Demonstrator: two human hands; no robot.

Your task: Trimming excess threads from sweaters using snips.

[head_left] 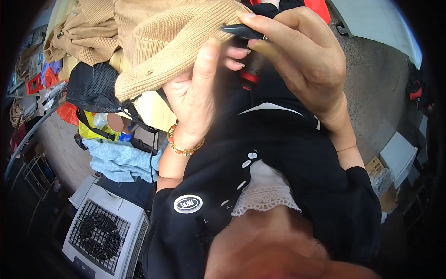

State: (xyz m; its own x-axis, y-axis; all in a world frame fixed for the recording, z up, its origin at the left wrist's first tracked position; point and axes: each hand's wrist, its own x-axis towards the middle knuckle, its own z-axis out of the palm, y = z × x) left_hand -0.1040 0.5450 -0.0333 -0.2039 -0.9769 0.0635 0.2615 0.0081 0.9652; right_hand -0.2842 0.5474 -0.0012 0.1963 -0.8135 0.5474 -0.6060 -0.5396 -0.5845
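A tan ribbed knit sweater (pixel 162 51) spreads across the top of the head view, with one sleeve-like part reaching toward me. My left hand (pixel 193 93) is closed on this knit, thumb raised in front and fingers partly behind the cloth. Between the thumb and fingers of my right hand (pixel 309 56) is a small black pointed tool (pixel 241 31), its tip against the knit near my left thumb. The tool's exact kind does not show. A small dark mark (pixel 149 72) sits on the knit near its cuff end.
A black mesh bag (pixel 93 83) lies beside the sweater at left, above a yellow bag (pixel 95 132) and light blue knit cloth (pixel 118 158). A white fan unit (pixel 104 228) stands lower left. White boxes (pixel 398 156) are at right. A dark red-banded object (pixel 250 80) shows below my hands.
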